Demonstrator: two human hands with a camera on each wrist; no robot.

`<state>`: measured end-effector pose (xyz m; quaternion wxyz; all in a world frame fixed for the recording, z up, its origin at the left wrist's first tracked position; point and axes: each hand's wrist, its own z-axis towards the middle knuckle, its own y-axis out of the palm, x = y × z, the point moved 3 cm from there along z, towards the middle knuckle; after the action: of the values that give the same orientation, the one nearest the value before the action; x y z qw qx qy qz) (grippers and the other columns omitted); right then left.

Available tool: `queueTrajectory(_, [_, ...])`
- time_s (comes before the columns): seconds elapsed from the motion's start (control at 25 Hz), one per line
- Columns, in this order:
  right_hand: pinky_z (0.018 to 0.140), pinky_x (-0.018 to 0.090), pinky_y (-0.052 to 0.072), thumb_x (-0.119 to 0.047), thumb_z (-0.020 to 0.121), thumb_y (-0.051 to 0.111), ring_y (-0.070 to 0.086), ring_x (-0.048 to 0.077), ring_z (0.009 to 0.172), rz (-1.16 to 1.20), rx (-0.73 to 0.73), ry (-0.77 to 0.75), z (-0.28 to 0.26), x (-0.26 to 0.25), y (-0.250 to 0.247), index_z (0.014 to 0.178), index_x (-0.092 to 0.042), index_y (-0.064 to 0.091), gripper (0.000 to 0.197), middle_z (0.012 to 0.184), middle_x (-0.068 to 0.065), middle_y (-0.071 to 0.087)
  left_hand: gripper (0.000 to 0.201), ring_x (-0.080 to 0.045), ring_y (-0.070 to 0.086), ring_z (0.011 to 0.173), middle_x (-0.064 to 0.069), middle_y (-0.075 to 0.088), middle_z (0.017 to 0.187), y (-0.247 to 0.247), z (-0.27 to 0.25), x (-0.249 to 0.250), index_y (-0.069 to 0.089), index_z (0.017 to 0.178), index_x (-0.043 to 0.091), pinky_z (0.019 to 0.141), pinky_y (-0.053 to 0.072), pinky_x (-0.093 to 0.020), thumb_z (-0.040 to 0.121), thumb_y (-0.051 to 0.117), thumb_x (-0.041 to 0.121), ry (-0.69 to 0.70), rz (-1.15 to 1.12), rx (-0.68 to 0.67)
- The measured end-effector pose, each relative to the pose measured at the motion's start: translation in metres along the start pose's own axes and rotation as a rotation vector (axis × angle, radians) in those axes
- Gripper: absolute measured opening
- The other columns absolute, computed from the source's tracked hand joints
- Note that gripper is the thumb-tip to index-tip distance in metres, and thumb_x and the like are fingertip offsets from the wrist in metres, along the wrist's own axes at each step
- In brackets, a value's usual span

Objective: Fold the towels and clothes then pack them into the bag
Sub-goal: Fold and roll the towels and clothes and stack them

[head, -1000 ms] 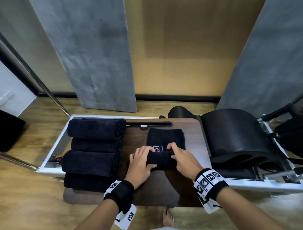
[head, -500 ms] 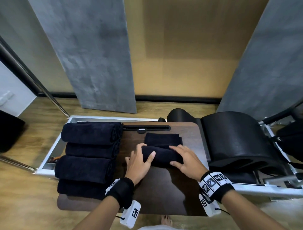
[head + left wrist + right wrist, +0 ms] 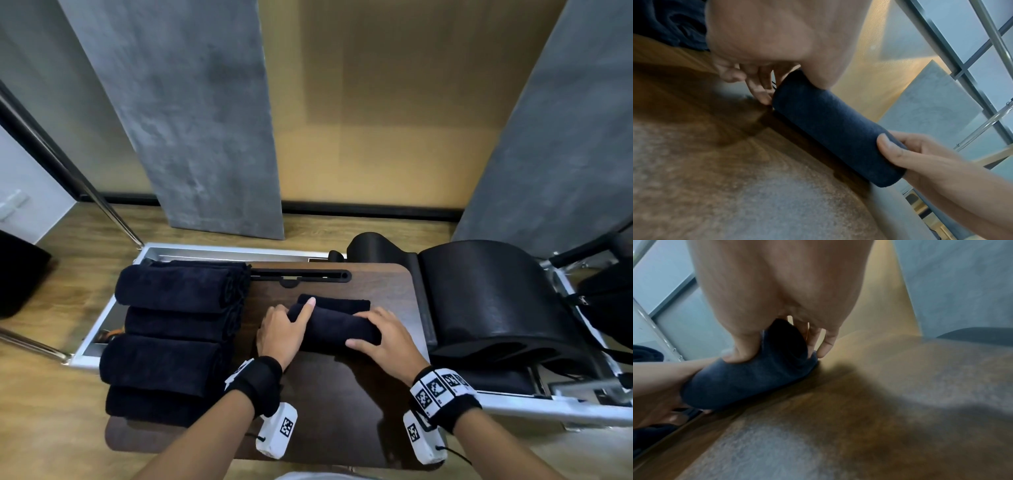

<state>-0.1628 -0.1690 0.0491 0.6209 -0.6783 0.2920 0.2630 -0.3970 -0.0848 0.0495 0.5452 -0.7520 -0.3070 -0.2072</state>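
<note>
A dark navy towel (image 3: 334, 325) lies almost fully rolled on the brown tabletop (image 3: 342, 394), with a short flat strip left at its far edge. My left hand (image 3: 282, 330) curls round the roll's left end, thumb on top. My right hand (image 3: 383, 337) grips the right end, thumb on the near side. The left wrist view shows the roll (image 3: 834, 129) as a tight cylinder with both hands on its ends. In the right wrist view my right fingers wrap over the towel's end (image 3: 760, 369). Several rolled dark towels (image 3: 174, 332) lie stacked at the table's left.
A black padded barrel-shaped seat (image 3: 496, 301) stands close on the right in a white metal frame (image 3: 565, 407). A black slot handle (image 3: 301, 275) lies at the table's far edge. A dark bag (image 3: 613, 301) shows at the far right. Grey panels lean on the back wall.
Both hands have rolled the towel away from me. The flat part with the white logo has been wound in, and only a short strip stays unrolled.
</note>
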Motion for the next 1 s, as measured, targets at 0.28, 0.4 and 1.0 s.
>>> queueTrajectory(0.28, [0.114,0.041,0.043,-0.076,0.088,0.056,0.049,0.024,0.139,0.12,0.148,0.312,0.017,0.006,0.001,0.157,-0.019,0.041,0.091,0.153,0.004,0.051,0.072,-0.032,0.053,0.134,-0.006,0.056,0.14,0.012,0.008,0.012,0.062,0.139,0.021,0.116,0.039,-0.051,0.101,0.027,0.072,-0.016,-0.068,-0.011])
queueTrajectory(0.4, [0.095,0.038,0.053,-0.095,0.072,0.044,0.063,0.025,0.112,0.072,0.198,0.413,0.017,0.001,-0.001,0.135,-0.021,0.063,0.099,0.125,0.002,0.058,0.066,-0.033,0.054,0.133,-0.008,0.055,0.141,0.016,0.018,0.011,0.063,0.14,0.017,0.116,0.041,-0.05,0.102,0.04,0.066,-0.071,-0.151,-0.047])
queueTrajectory(1.0, [0.087,0.033,0.061,-0.026,0.078,0.089,0.074,0.02,0.108,1.115,0.525,0.289,-0.017,-0.038,-0.019,0.122,-0.031,0.072,0.047,0.116,0.003,0.077,0.041,-0.018,0.073,0.111,-0.005,0.076,0.12,0.007,-0.014,0.041,0.071,0.109,0.022,0.095,0.062,-0.042,0.081,0.088,0.046,-0.065,-0.956,0.024])
